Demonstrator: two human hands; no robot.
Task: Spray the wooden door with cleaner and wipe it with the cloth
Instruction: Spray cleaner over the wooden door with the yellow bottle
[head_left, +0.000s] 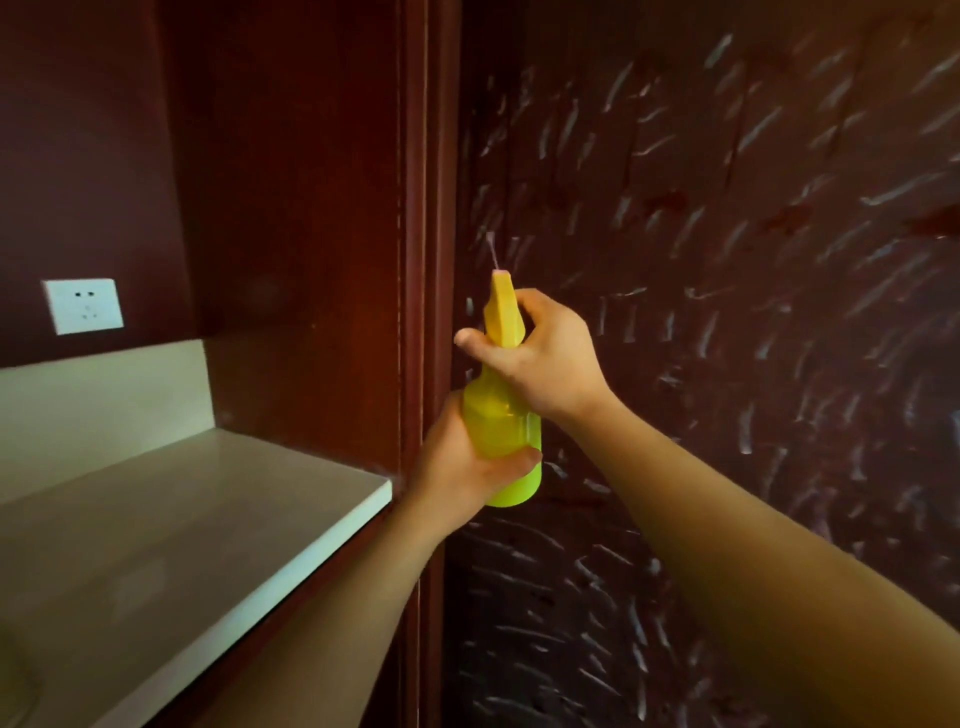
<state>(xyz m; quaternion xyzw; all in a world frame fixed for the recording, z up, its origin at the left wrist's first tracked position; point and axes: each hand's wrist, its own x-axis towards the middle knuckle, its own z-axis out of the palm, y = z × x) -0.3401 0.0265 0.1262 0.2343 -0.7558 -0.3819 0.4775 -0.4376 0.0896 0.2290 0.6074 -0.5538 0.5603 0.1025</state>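
Observation:
A yellow spray bottle (506, 415) is held upright close to the dark wooden door (727, 260), which fills the right half of the view and carries many white streaks. My left hand (470, 462) wraps around the bottle's body from below. My right hand (540, 353) grips the neck with fingers on the trigger of the spray head (503, 306). A thin jet leaves the nozzle toward the door's left edge. No cloth is in view.
The reddish door frame (431, 208) runs vertically left of the bottle. A white countertop (182, 519) juts out at lower left inside a dark wood niche, with a white wall socket (83, 306) above it.

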